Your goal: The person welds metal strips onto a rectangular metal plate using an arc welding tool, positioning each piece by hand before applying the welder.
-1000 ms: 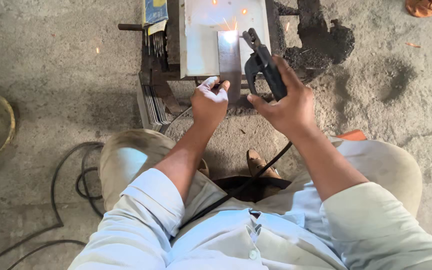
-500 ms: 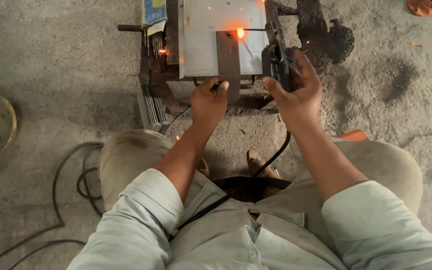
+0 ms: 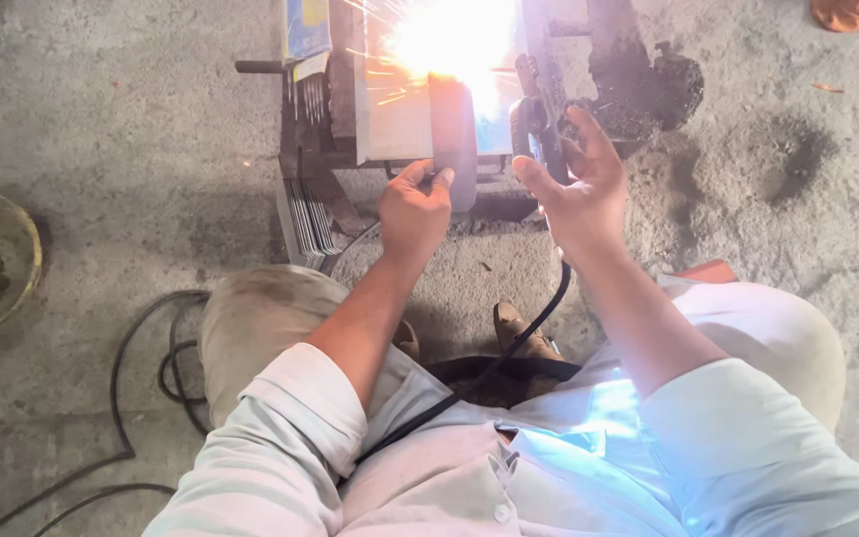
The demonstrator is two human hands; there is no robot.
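At 12 o'clock of the view, an arc (image 3: 454, 40) is burning white on a plate (image 3: 395, 119) laid across a low stand (image 3: 315, 149), with sparks thrown toward 10 o'clock. A dark bar (image 3: 452, 134) is stood against the plate's near edge, its top at the arc. The left hand (image 3: 415, 209) is closed on the bar's lower end, thumb and fingers pinched about it. The right hand (image 3: 579, 184) is wrapped round a black holder (image 3: 539, 109) at 1 o'clock of the bar; the fingers are curled shut on the grip. A cable (image 3: 509, 348) is run from the holder down toward 6 o'clock, between the knees.

Judgement: the weld would be best served if the bar were kept pressed flat and unmoved until the tack has set, with the left fingers kept low, well apart from the glare. The holder should be steadied, and the cable kept slack. Bare hands are exposed to sparks; burns are judged the main risk.
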